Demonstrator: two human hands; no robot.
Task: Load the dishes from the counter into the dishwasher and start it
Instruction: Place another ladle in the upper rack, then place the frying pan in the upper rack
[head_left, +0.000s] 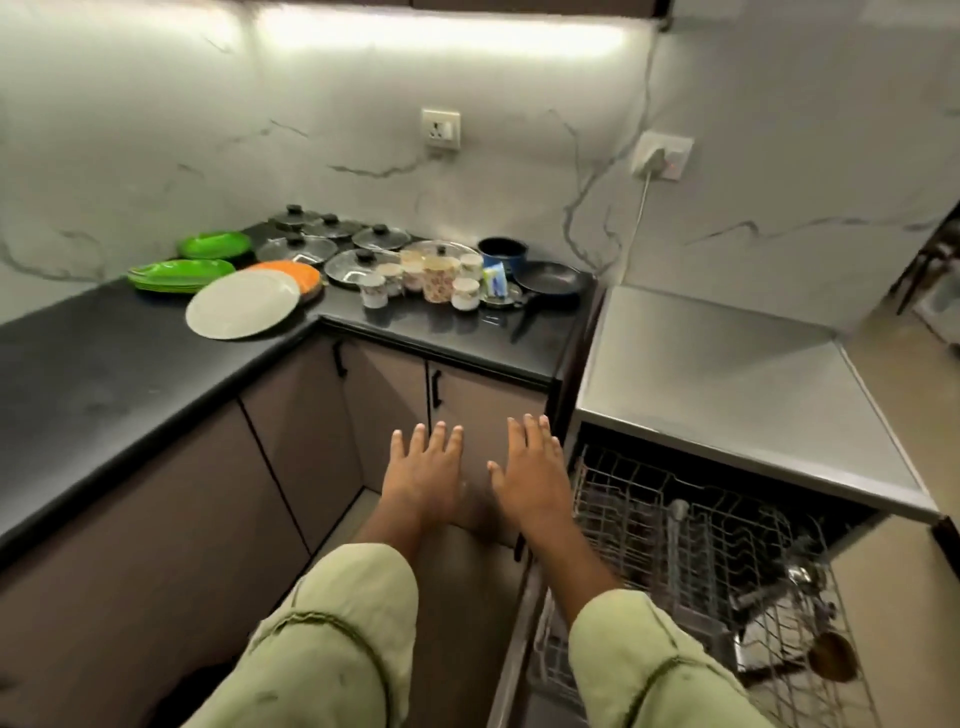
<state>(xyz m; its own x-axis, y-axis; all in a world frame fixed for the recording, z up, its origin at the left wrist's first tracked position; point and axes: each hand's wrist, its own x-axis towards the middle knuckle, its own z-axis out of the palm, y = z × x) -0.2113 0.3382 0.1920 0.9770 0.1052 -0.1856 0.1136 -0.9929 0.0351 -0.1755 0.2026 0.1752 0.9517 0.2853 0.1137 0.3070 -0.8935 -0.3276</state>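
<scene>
Plainly, the loading has barely begun, if at all. The dishwasher (727, 395) on the right stands open with its rack (670, 525) pulled out, and that step looks done. Everything else waits on the counter (104, 374) at the far left: two stacks of green plates (179, 274), a white plate (243, 305) lying partly over an orange plate (296, 271), a cluster of lids (332, 231), some jars (440, 278), a pot (503, 252) and a pan (551, 278) at the right end.

The left hand (426, 473) and right hand (530, 475) hang side by side in front of the cabinet doors (478, 410), fingers spread and flat, gripping nothing and well short of the dishes. So all the carrying, racking, closing and starting is left, by my reading.

The rack is mostly bare wire. At its near right there seems to be some cutlery (800, 571) and a brown disc (831, 656), but that corner is blurred, so I cannot say what they are. The door, the controls and any upper rack are out of view or cut off by the frame edge. The jars crowd together, so their count is unclear.
</scene>
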